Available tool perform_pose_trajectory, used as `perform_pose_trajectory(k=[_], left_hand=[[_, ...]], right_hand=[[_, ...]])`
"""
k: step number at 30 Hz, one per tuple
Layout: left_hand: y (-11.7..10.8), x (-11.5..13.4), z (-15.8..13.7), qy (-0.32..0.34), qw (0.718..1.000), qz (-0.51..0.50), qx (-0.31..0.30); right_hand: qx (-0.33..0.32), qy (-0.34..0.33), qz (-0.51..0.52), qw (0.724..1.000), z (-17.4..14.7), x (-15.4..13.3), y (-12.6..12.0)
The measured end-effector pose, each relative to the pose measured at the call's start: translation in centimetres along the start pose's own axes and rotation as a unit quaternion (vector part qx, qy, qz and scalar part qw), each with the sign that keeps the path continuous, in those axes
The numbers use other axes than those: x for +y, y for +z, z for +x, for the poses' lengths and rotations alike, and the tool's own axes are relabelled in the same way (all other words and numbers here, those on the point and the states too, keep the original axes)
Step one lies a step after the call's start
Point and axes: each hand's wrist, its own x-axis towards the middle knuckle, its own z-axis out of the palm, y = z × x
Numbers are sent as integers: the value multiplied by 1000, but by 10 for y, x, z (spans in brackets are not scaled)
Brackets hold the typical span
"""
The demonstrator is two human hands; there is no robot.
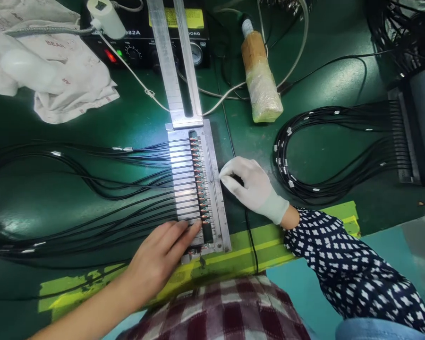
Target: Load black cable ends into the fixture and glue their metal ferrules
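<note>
A metal fixture lies on the green bench, with several thin black cables laid side by side across its plate. Their stripped ends and small connectors line up along its slot. My left hand, bare, rests over the lower cables with fingers stretched out, the index fingertip touching the lowest cable end in the row. At the fixture's right edge is my right hand in a white glove, thumb and index finger pinched together. Whatever is between those fingertips, if anything, is hidden.
Behind the fixture stands a black controller box with lights and a gauge. A wrapped bottle-like tool lies to its right. Looped black cables run to another clamp at right. A white cloth sits back left.
</note>
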Motion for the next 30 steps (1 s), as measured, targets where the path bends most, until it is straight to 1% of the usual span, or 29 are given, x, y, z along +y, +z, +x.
perform_pose_trajectory(k=[2,6,10,13,15,17,19,22,25,27,30], left_hand=[[1,1,-3,7,1000,-4,-10],[-1,0,-4,-4,1000,-6,15],[-11,4,-8,-36,996,-80,26],[-16,11,-13,-96,989,-111,8],[-17,14,-14,-129,980,-150,-3],[-17,15,-11,-135,973,-189,4],[-18,13,-9,-128,971,-200,18],[-19,8,-10,-102,982,-158,11],[-18,0,-16,-64,997,-49,-14],[-17,-5,-20,-41,999,13,-17],[-16,-7,-19,-11,999,52,-7]], right_hand=[[4,-1,-3,1000,1,0,0],[21,-1,-11,1000,-1,2,3],[28,-23,-3,999,-10,1,5],[26,-27,-6,999,-17,-1,6],[29,-21,-15,999,-20,-2,6],[32,-15,-23,999,-20,-2,7],[32,-13,-27,999,-20,-2,8],[40,-21,-24,999,-19,-1,9],[45,-27,-15,999,-18,-1,9],[38,-23,-7,999,-18,-1,8],[27,-16,3,1000,-17,-2,6]])
